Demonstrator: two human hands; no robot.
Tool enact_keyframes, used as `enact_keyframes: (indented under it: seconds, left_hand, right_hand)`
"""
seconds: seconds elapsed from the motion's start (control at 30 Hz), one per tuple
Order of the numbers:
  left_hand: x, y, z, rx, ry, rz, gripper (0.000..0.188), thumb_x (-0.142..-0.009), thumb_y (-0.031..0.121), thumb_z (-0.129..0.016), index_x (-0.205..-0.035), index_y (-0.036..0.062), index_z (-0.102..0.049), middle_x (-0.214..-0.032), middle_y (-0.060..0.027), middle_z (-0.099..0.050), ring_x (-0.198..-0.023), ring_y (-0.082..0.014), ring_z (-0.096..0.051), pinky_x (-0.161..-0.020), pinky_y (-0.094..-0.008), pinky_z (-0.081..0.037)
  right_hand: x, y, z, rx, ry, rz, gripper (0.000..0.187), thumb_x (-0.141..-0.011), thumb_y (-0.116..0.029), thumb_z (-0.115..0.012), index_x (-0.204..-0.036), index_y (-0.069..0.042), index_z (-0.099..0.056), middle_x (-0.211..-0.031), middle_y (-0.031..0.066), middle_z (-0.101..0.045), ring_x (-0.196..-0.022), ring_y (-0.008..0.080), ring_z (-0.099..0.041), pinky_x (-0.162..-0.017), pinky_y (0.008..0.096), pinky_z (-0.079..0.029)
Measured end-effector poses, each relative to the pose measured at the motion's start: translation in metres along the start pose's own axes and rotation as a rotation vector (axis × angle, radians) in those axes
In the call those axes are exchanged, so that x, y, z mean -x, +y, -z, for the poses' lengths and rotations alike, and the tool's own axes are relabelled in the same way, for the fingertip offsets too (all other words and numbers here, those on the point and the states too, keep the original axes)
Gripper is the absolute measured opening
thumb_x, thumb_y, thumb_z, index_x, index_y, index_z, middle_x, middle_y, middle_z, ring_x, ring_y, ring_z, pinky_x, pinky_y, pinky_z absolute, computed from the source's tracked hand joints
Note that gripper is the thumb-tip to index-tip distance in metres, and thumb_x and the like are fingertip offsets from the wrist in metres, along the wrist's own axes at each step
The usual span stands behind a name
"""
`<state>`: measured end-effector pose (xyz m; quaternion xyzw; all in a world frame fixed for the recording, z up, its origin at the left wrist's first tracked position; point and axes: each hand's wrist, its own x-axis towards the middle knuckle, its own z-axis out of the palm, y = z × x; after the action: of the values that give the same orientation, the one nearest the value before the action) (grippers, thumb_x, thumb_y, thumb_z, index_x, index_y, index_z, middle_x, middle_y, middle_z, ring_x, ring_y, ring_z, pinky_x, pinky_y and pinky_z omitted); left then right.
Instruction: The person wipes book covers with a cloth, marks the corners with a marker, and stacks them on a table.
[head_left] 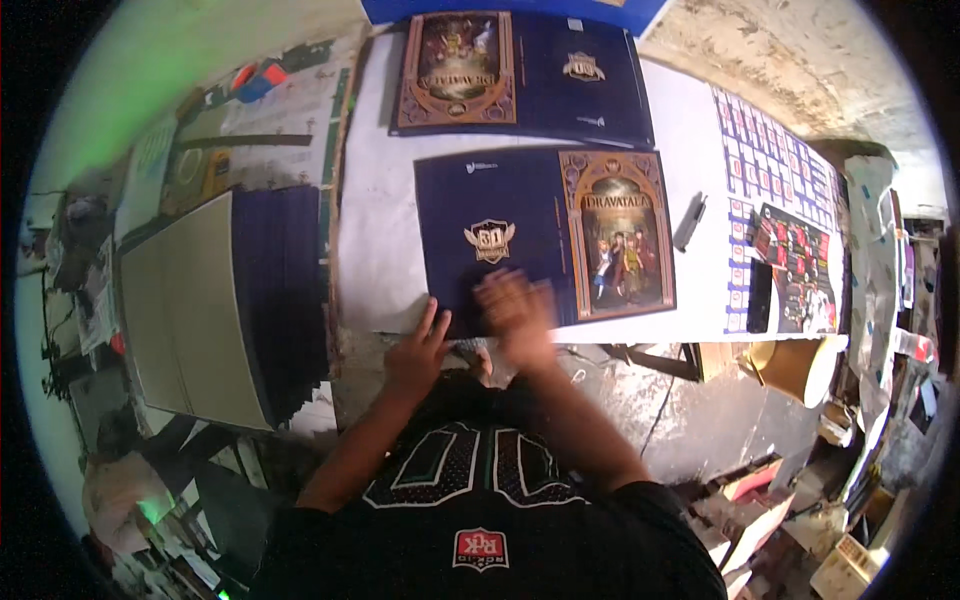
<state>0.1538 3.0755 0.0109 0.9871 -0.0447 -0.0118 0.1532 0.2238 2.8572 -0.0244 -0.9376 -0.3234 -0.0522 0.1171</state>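
Note:
A dark blue book cover [520, 215] lies spread out on the white tabletop. Its right panel carries a framed, illustrated picture, and its left panel has a gold emblem. My left hand [416, 352] rests at the cover's near left corner, fingers stretched out along the edge. Over the lower middle of the same cover is my right hand [516, 312], blurred by motion. Its fingers look laid out flat, and no object shows in them. A second, similar cover [575, 85] lies farther back, turned the other way round.
A dark knife-like tool [691, 222] lies right of the near cover. Printed sheets [775, 160], a black phone-like block [760, 298] and a dark leaflet [808, 270] are at the table's right. To the left stands a stack of dark blue covers with a grey board [190, 300].

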Motion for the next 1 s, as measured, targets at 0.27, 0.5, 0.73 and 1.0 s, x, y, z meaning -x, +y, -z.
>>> enact_keyframes:
  seconds: [0.27, 0.5, 0.73, 1.0]
  left_hand:
    - [0.009, -0.015, -0.014, 0.205, 0.168, -0.118, 0.052, -0.086, 0.024, -0.069, -0.133, 0.0082, -0.054, -0.145, -0.0122, -0.048, -0.102, -0.0300, -0.067, -0.076, -0.0375, -0.056]
    - [-0.002, -0.003, 0.007, 0.317, 0.013, -0.007, 0.052, -0.087, 0.018, -0.071, -0.132, -0.0003, -0.051, -0.142, -0.0185, -0.049, -0.122, -0.0315, -0.057, -0.091, -0.0372, -0.053]
    - [0.004, -0.004, -0.002, 0.272, -0.173, 0.127, 0.053, -0.095, 0.034, -0.060, -0.137, 0.0041, -0.047, -0.147, -0.0156, -0.044, -0.118, -0.0308, -0.060, -0.085, -0.0372, -0.054]
    - [0.019, -0.020, -0.045, 0.320, 0.251, -0.054, 0.054, -0.088, 0.027, -0.067, -0.135, 0.0063, -0.050, -0.145, -0.0182, -0.047, -0.108, -0.0363, -0.064, -0.080, -0.0409, -0.055]
  right_hand:
    - [0.021, -0.020, 0.003, 0.082, -0.261, -0.356, 0.056, -0.093, -0.013, -0.035, -0.149, -0.004, -0.031, -0.155, 0.0194, -0.029, -0.145, 0.0329, -0.023, -0.118, 0.0537, -0.013]
    - [0.064, 0.121, 0.044, -0.299, -0.137, -0.870, 0.055, -0.095, -0.015, -0.040, -0.147, -0.003, -0.032, -0.153, 0.0222, -0.031, -0.140, 0.0361, -0.033, -0.113, 0.0529, -0.024]
    - [-0.062, -0.032, 0.027, -0.205, -0.335, 0.079, 0.053, -0.100, -0.032, -0.039, -0.148, -0.012, -0.036, -0.158, 0.0109, -0.025, -0.146, 0.0306, -0.022, -0.119, 0.0487, -0.015]
    - [-0.210, 0.013, -0.004, -0.198, -0.095, 0.085, 0.048, -0.099, -0.027, -0.043, -0.144, -0.012, -0.042, -0.154, 0.0120, -0.033, -0.143, 0.0296, -0.027, -0.118, 0.0435, -0.020]
